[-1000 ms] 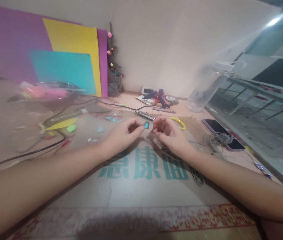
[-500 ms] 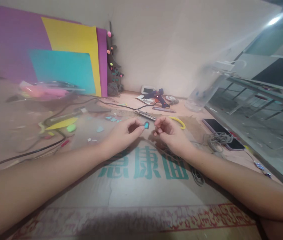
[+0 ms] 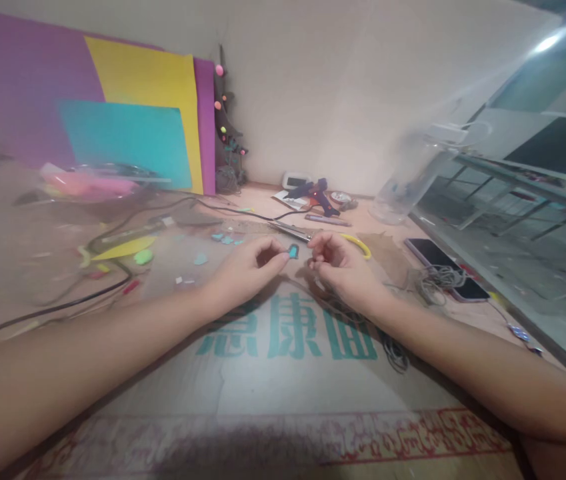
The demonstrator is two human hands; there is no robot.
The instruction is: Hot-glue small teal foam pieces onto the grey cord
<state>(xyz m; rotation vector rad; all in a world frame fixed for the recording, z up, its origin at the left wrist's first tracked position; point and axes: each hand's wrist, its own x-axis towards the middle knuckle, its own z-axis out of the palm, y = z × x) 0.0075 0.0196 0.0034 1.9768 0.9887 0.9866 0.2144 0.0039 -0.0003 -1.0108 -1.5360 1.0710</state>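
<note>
My left hand [image 3: 257, 267] pinches a small turquoise piece with a dark edge [image 3: 293, 252] between thumb and fingertips. Its exact kind is too small to tell. Just to the right, my right hand [image 3: 343, 270] is closed, thumb against curled fingers, a short gap away from the piece. Whatever those fingers may hold is hidden. Behind the hands lie scissors with a yellow handle [image 3: 360, 245], partly covered by my right hand. Both forearms rest over a printed sheet [image 3: 263, 393] with green characters.
Turquoise scraps [image 3: 200, 258] lie left of the hands. A glue gun [image 3: 319, 199] sits at the back, its black cord [image 3: 57, 303] running left. On the right are a phone [image 3: 425, 257], tangled grey wire [image 3: 435, 283] and a clear bottle [image 3: 407, 180]. Coloured sheets [image 3: 133, 140] lean at the left.
Almost nothing differs. My right-hand fingers have shifted very slightly; my left hand keeps its pinch on the turquoise piece.
</note>
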